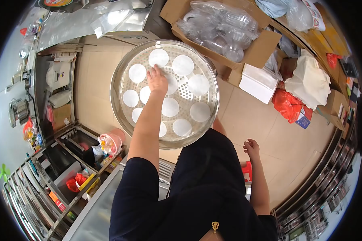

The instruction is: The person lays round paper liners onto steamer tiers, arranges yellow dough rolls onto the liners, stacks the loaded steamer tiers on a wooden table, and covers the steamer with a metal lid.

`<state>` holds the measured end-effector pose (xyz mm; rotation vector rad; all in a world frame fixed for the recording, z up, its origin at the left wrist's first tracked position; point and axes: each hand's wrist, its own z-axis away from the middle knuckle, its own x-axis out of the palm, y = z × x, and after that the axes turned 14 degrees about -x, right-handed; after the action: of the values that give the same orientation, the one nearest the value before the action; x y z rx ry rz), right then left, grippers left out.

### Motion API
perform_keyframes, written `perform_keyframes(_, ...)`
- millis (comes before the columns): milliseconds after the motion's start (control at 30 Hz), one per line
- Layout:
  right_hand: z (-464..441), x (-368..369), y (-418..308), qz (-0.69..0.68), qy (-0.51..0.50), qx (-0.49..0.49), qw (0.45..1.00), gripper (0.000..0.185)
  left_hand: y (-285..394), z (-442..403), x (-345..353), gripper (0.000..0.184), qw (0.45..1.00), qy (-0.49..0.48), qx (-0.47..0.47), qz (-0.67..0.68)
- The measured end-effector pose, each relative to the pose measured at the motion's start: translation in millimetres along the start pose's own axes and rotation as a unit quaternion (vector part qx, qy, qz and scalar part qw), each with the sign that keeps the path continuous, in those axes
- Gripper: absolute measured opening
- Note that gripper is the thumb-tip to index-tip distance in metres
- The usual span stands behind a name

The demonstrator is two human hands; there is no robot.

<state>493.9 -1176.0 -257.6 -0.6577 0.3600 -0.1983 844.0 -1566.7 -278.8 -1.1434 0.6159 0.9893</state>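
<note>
A large round metal steamer tray (185, 91) with a perforated base is in front of me. Several white paper rounds lie spread over its base, among them one at the top (159, 57), one at the right (200, 112) and one near the middle (170, 107). My left hand (157, 81) reaches into the tray, fingers stretched out, its tips by the edge of the top round. My forearm partly covers some rounds on the left. Away from the tray, my right hand (251, 149) hangs by my side, its fingers loosely bent and apart, holding nothing.
A cardboard box (271, 44) of clear plastic containers stands beyond the tray. A white box (258, 83) and a red plastic bag (287, 105) sit to the right. On the left are a pink bin (116, 137) and metal shelving (74, 205). Tiled floor (94, 80) surrounds the tray.
</note>
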Motion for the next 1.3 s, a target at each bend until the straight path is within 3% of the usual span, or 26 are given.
perform_keyframes(133, 24.6, 0.7, 20.3, -0.008, 0.016, -0.008, 1.000, 0.042, -9.8, 23.1, 0.4, 0.043, 0.995, 0.084, 0.023, 0.049)
perform_keyframes(233, 52.9, 1.3, 40.3, -0.025, 0.046, -0.007, 0.999, 0.043, -25.6, 68.5, -6.7, 0.035, 0.986, 0.094, 0.068, 0.120)
perform_keyframes(400, 112.6, 10.3, 98.2, -0.038, 0.077, 0.030, 0.996, 0.046, -55.6, 181.9, 35.0, 0.031, 0.939, 0.164, 0.210, 0.220)
perform_keyframes(533, 167.3, 21.7, 157.7, -0.067, 0.082, 0.039, 0.994, 0.046, -83.9, 288.7, 27.3, 0.027, 0.909, 0.096, 0.307, 0.265)
perform_keyframes(600, 195.8, 22.8, 170.5, -0.099, 0.104, 0.063, 0.988, 0.045, -91.2, 325.7, 21.9, 0.022, 0.899, 0.051, 0.296, 0.319)
perform_keyframes(800, 238.3, 3.0, 206.4, -0.151, 0.156, 0.101, 0.971, 0.040, -69.6, 338.5, 44.7, 0.019, 0.892, -0.127, 0.169, 0.399)
perform_keyframes(1100, 226.5, -107.0, 276.4, -0.214, 0.181, 0.068, 0.958, 0.029, 32.0, 245.2, 16.0, 0.027, 0.843, -0.071, -0.043, 0.531)
perform_keyframes(1167, 236.4, -123.5, 256.7, -0.176, 0.214, 0.093, 0.956, 0.028, 46.0, 194.6, 42.7, 0.030, 0.781, -0.048, -0.081, 0.617)
perform_keyframes(1233, 234.2, -133.5, 237.7, -0.125, 0.211, 0.123, 0.962, 0.032, 44.4, 182.4, -21.5, 0.035, 0.705, -0.115, -0.154, 0.682)
perform_keyframes(1300, 230.3, -136.8, 228.0, -0.105, 0.219, 0.137, 0.960, 0.037, 48.2, 136.0, -21.1, 0.039, 0.609, -0.143, -0.223, 0.748)
